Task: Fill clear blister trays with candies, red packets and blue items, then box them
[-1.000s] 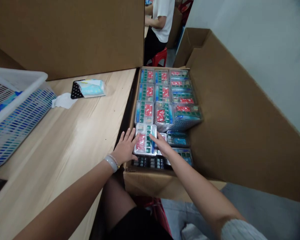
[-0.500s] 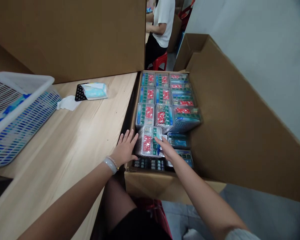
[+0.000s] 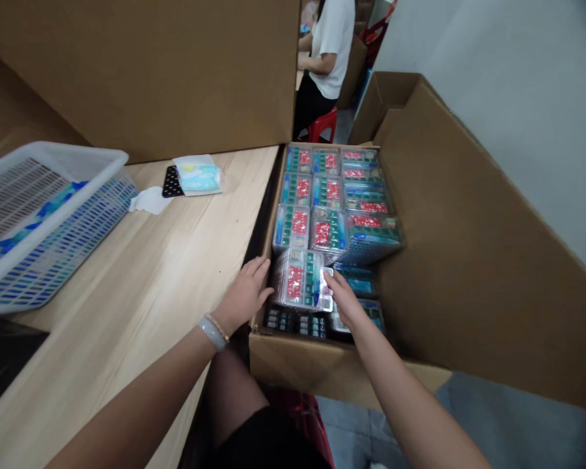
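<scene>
In the open carton (image 3: pixel 293 352), a stack of clear plastic packs (image 3: pixel 295 281) stands in the front left, its top pack showing a red packet, green pieces and a blue pen-like item. My left hand (image 3: pixel 245 293) lies at the carton's left edge beside the stack, open, fingers stretched. At the stack's right edge is my right hand (image 3: pixel 346 301), with thumb and fingers extended against a silvery pack edge (image 3: pixel 327 290); its lower fingers are partly hidden. Behind are rows of similar packs (image 3: pixel 328 191). Dark packs (image 3: pixel 312 324) lie lower at the front.
Left of the carton is a wooden table (image 3: pixel 176 260) with a white basket (image 3: pixel 78 241), a blue-and-white packet (image 3: pixel 200 177) and a black dotted item (image 3: pixel 172 182). Cardboard flaps (image 3: pixel 469 228) rise at the right. A person (image 3: pixel 336 58) sits behind.
My left hand's spread fingers have drawn closer together. My right thumb has slid from the top pack's face to the stack's right edge. The view has shifted slightly left.
</scene>
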Action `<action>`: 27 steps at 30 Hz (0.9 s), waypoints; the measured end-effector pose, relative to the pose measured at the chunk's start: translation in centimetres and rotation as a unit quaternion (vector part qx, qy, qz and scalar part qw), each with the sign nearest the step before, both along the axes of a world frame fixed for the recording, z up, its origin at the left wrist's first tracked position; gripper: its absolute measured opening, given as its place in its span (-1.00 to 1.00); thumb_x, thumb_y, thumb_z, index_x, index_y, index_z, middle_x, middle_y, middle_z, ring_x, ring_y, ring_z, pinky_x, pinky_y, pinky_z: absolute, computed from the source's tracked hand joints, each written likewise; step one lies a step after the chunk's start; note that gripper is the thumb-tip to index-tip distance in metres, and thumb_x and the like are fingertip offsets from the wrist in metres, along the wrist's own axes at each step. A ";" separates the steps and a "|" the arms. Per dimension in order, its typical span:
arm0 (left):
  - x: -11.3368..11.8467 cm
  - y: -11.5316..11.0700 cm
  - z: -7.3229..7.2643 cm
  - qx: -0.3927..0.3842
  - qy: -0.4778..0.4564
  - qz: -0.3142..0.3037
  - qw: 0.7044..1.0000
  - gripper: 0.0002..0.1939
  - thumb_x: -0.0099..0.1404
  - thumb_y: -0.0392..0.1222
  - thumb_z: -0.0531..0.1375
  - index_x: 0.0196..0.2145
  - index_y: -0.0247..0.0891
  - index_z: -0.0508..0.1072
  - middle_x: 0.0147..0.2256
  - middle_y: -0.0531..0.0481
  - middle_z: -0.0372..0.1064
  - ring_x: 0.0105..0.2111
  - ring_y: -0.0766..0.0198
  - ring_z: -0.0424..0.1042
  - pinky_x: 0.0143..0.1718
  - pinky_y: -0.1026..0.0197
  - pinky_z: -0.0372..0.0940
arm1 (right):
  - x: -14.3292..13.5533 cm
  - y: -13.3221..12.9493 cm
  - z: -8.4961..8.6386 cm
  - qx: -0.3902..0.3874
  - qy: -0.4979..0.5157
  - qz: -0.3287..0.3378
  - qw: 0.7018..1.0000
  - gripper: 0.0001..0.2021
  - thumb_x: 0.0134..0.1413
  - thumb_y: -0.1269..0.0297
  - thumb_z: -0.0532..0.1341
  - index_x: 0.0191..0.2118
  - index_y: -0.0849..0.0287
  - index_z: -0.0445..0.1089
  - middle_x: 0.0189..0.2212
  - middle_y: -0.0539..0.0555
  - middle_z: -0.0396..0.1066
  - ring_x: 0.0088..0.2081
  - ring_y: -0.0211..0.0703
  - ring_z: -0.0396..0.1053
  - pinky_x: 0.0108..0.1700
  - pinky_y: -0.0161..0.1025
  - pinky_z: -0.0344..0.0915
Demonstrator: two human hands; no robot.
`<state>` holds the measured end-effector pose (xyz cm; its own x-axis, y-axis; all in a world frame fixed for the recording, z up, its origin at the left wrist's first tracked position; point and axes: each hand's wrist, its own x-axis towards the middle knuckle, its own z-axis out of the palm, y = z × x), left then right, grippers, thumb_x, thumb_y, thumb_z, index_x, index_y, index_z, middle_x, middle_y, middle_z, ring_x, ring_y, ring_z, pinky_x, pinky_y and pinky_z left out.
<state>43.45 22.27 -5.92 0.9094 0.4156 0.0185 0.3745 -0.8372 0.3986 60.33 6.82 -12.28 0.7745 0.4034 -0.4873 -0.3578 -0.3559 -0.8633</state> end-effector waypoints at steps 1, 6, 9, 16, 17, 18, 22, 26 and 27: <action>-0.8 -0.5 0.8 -0.032 -0.037 0.026 0.998 -0.60 0.24 -0.18 -0.02 0.01 -0.37 0.22 0.00 -0.21 0.19 0.02 0.18 0.17 0.03 0.15 0.10 | -0.3 -0.1 0.5 0.000 -0.041 -0.012 0.999 -0.46 -0.19 -0.02 0.18 -0.04 0.13 0.26 -0.10 0.14 0.33 -0.07 -0.02 0.26 -0.11 -0.15 0.24; -8.4 -5.1 4.1 -0.117 -0.104 0.178 0.971 -0.70 0.28 -0.13 -0.07 -0.40 -0.23 0.41 -0.45 -0.01 0.39 -0.43 0.33 0.35 -0.34 0.26 0.27 | -5.6 2.4 4.3 0.088 -0.213 0.007 0.973 -0.58 -0.15 0.00 0.17 -0.25 0.25 0.35 -0.37 0.10 0.38 -0.33 -0.17 0.31 -0.26 -0.22 0.24; -15.2 -8.9 5.3 -0.080 -0.086 0.291 0.949 -0.64 0.26 -0.06 -0.04 -0.60 -0.21 0.33 -0.59 -0.03 0.32 -0.52 0.29 0.30 -0.41 0.19 0.26 | -12.7 5.6 6.6 0.167 -0.168 0.185 0.954 -0.67 -0.10 0.02 0.14 -0.39 0.25 0.36 -0.67 -0.05 0.21 -0.58 -0.29 0.18 -0.46 -0.30 0.18; -36.8 -21.3 6.9 -0.057 -0.110 0.562 0.818 -0.77 0.18 -0.18 0.07 -0.17 -0.17 0.31 -0.18 -0.12 0.29 -0.21 0.21 0.31 -0.15 0.17 0.26 | -37.2 7.3 9.0 0.310 -0.107 0.611 0.720 -0.65 -0.11 0.16 0.16 -0.13 0.12 0.29 -0.23 0.09 0.30 -0.38 -0.25 0.27 -0.32 -0.24 0.25; -39.6 -23.1 6.9 -0.060 -0.109 0.594 0.795 -0.75 0.18 -0.18 0.07 -0.15 -0.18 0.30 -0.16 -0.12 0.27 -0.22 0.23 0.32 -0.15 0.18 0.26 | -40.4 6.7 9.2 0.305 -0.104 0.657 0.682 -0.68 -0.11 0.15 0.15 -0.17 0.12 0.32 -0.23 0.09 0.31 -0.37 -0.23 0.28 -0.32 -0.24 0.25; -42.3 -24.7 6.8 -0.063 -0.109 0.621 0.773 -0.75 0.18 -0.17 0.06 -0.15 -0.19 0.31 -0.16 -0.11 0.26 -0.25 0.25 0.33 -0.16 0.19 0.26 | -43.3 6.0 9.4 0.296 -0.096 0.699 0.644 -0.71 -0.10 0.15 0.14 -0.22 0.14 0.35 -0.28 0.09 0.34 -0.38 -0.22 0.28 -0.34 -0.25 0.25; -51.8 -28.0 6.1 -0.093 -0.110 0.687 0.712 -0.73 0.19 -0.12 0.04 -0.18 -0.24 0.35 -0.20 -0.08 0.30 -0.31 0.29 0.36 -0.20 0.20 0.27 | -51.9 3.6 9.2 0.254 -0.062 0.818 0.513 -0.74 -0.08 0.17 0.11 -0.27 0.18 0.39 -0.50 0.03 0.36 -0.47 -0.22 0.28 -0.40 -0.27 0.23; -61.5 -32.0 5.7 -0.135 -0.107 0.749 0.640 -0.60 0.14 -0.01 0.04 -0.16 -0.32 0.35 -0.19 -0.14 0.34 -0.27 0.24 0.38 -0.22 0.20 0.28 | -56.9 3.1 7.7 0.212 -0.085 0.856 0.464 -0.73 -0.11 0.16 0.12 -0.29 0.18 0.40 -0.51 0.02 0.37 -0.47 -0.21 0.29 -0.40 -0.26 0.22; -64.0 -34.0 5.7 -0.132 -0.100 0.776 0.608 -0.57 0.13 0.03 0.04 -0.15 -0.33 0.34 -0.17 -0.15 0.34 -0.26 0.22 0.38 -0.21 0.19 0.28 | -58.0 3.3 7.4 0.204 -0.093 0.862 0.455 -0.73 -0.12 0.16 0.13 -0.30 0.18 0.40 -0.52 0.02 0.38 -0.48 -0.21 0.29 -0.41 -0.26 0.21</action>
<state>-20.58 -11.72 -0.18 -0.5925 0.7831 -0.1889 0.5547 0.5667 0.6093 2.32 10.07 -4.89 -0.8510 0.5175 -0.0899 0.2419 0.2341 -0.9416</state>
